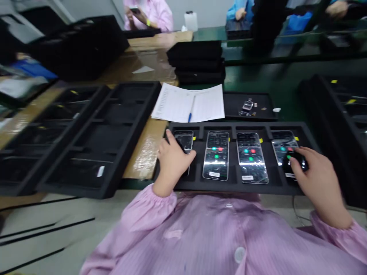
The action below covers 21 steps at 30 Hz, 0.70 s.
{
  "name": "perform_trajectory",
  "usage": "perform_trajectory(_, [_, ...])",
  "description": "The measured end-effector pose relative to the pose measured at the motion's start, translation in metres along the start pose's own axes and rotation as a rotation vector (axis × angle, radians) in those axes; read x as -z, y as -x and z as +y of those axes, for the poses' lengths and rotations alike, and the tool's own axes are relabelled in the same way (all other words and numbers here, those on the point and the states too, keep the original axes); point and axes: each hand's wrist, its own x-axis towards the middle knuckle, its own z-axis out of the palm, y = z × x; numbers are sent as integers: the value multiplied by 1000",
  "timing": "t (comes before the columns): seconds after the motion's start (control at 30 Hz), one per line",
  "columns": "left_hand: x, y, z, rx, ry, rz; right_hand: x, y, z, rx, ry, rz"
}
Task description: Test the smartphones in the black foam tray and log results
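Observation:
A black foam tray [197, 186] lies before me with smartphones in its compartments. My left hand [173, 160] reaches over the leftmost smartphone [185, 137], thumb by its right edge and fingers along its left side, and hides its lower part. Two more smartphones, one left of centre [215, 160] and one right of centre [252, 162], lie face up with lit screens showing coloured round icons. My right hand [318, 177] is closed on a shiny black rounded object [296, 160] above the rightmost smartphone [282, 139], partly covering it. That object's exact kind is unclear.
A paper sheet [177, 101] with a blue pen [191, 110] lies behind the tray. Beside it is a shallow black tray [232, 105] of small parts. Further foam trays stand left [114, 141] and right [321, 114]. People sit across the table.

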Motion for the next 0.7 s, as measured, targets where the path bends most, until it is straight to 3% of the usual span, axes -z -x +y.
perform_trajectory(0.2, [2, -2, 9, 44, -104, -4, -1, 0, -4, -26, -5, 20])
perform_trajectory(0.43, [9, -4, 13, 27, -44, -6, -2, -1, -22, -35, 9, 66])
perform_trajectory(0.7, [11, -5, 15, 24, -20, -6, -1, -1, -24, -54, 121, -16])
